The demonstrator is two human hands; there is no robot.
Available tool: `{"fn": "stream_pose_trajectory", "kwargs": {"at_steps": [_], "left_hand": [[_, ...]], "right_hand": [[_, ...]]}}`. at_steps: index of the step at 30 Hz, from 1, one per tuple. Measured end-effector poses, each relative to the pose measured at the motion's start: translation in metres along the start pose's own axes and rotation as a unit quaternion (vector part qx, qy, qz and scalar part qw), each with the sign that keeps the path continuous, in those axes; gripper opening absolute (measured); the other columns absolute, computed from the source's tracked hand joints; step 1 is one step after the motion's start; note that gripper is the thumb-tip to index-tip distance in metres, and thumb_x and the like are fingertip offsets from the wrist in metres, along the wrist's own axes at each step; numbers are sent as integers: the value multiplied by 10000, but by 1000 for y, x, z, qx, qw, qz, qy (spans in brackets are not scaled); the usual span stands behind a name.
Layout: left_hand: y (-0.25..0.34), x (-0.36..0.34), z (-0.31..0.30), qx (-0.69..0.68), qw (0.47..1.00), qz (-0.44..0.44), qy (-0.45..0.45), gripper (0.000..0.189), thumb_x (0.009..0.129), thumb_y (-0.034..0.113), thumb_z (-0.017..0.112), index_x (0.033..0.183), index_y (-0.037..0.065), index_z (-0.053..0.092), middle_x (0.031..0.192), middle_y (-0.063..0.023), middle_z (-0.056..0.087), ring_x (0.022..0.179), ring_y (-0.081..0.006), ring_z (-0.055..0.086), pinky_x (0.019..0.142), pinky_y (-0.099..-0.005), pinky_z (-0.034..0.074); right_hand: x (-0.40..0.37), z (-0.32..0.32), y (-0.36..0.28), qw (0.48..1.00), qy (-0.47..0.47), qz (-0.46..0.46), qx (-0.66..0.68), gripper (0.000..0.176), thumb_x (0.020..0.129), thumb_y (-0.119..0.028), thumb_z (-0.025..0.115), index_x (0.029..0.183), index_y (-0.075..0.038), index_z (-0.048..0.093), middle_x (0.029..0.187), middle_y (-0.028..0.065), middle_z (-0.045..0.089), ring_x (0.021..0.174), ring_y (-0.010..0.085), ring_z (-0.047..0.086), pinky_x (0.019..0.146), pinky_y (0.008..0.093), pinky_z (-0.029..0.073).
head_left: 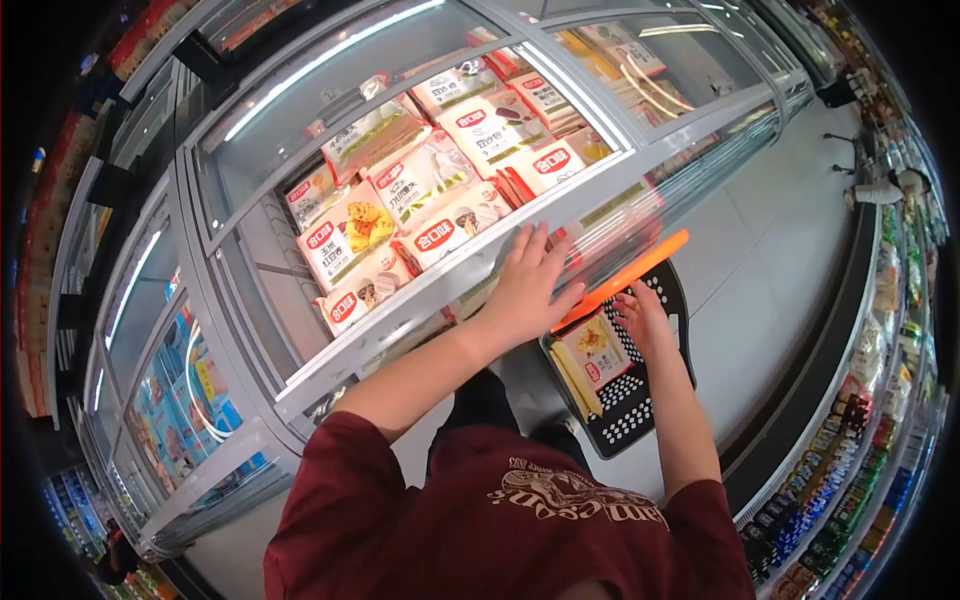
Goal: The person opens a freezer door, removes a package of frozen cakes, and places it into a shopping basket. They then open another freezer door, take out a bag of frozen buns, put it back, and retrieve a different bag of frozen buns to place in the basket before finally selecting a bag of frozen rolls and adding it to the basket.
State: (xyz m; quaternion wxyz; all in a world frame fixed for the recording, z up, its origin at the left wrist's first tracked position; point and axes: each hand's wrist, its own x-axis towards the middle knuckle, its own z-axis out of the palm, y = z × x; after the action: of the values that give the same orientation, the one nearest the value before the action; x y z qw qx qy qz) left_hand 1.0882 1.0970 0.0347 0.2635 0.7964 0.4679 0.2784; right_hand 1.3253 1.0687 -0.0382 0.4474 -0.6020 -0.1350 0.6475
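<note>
My left hand (pixel 530 285) lies with its fingers spread at the front edge of a chest freezer (pixel 440 290). Its thumb is close to the orange handle (pixel 630 275) of a black shopping basket (pixel 640 400). My right hand (pixel 645 318) is over the basket just beside that handle, fingers loosely bent and apart, with nothing visible in them. Inside the basket are a package with a food picture (pixel 595 350) and a yellowish package (pixel 575 375). Red-and-white packages of frozen buns (pixel 430 180) fill the freezer under its open section.
Glass-topped freezer sections adjoin on both sides, one holding blue packages (pixel 185 380). Stocked shelves (pixel 840 470) line the right side beyond a grey tiled floor (pixel 770 240). Another person (pixel 890 188) is far off at the upper right.
</note>
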Motion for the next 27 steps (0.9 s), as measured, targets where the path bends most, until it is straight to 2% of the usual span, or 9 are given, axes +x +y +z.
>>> {"fn": "stream_pose_trajectory", "kwargs": {"at_steps": [4,6,9,13,16,18,22,25,27], "left_hand": [[44,-10,111,136,988,-65,13,726,722,323,594,1249,-56,268,1264,-290,282,1213,-415,222,986,-448,219],[46,-11,157,191,973,-77,104,836,650,299,654,1273,-51,218,1268,-238,296,1192,-362,274,971,-427,243],[40,-9,188,182,961,-127,165,874,648,252,660,1296,-36,149,1296,-230,235,1209,-374,225,987,-452,202],[41,-1,183,442,879,-128,122,873,679,335,602,1285,-92,140,1348,-262,150,1258,-394,130,1001,-506,116],[48,2,190,476,857,-161,118,861,694,348,578,1276,-111,142,1343,-276,148,1266,-390,104,990,-535,105],[41,1,197,477,853,-133,161,872,709,351,564,1281,-111,95,1329,-301,146,1258,-419,85,979,-555,110],[29,-20,218,487,847,-111,184,841,740,350,541,1282,-107,89,1328,-325,79,1230,-486,42,955,-589,97],[51,-68,281,456,883,-76,77,816,732,334,558,1298,-66,128,1330,-326,55,1215,-510,34,937,-612,91],[60,-100,333,393,916,-74,-45,710,736,301,572,1301,25,243,1345,-294,73,1220,-504,30,934,-611,80]], "right_hand": [[-49,-109,46,994,-89,17,-62,303,829,-289,513,1042,-83,450,905,45,540,824,156,524,706,283,405],[-65,-194,99,991,-23,74,-107,297,829,-305,503,1031,-94,454,929,67,549,833,163,546,687,304,439],[-97,-317,173,929,101,226,-276,409,764,-345,553,1042,-63,447,961,97,533,841,193,538,698,347,433],[-128,-404,237,873,139,355,-305,615,717,-402,591,1163,-28,394,1008,155,519,875,254,531,741,384,433],[-100,-430,295,855,153,232,-437,784,681,-443,623,1240,15,317,1080,223,490,954,305,516,806,392,419],[-70,-424,310,878,177,175,-409,904,624,-461,669,1232,89,288,1179,306,405,1120,370,406,922,362,343],[-24,-411,332,910,274,84,-298,753,683,-341,652,1205,89,321,1114,269,473,1030,316,496,832,363,420],[-26,-405,344,965,151,157,-143,512,778,-283,561,1110,75,406,1031,229,528,930,228,560,714,305,477],[-33,-391,334,933,156,202,-253,306,815,-230,492,950,45,502,815,132,601,665,179,604,574,288,487]]}}
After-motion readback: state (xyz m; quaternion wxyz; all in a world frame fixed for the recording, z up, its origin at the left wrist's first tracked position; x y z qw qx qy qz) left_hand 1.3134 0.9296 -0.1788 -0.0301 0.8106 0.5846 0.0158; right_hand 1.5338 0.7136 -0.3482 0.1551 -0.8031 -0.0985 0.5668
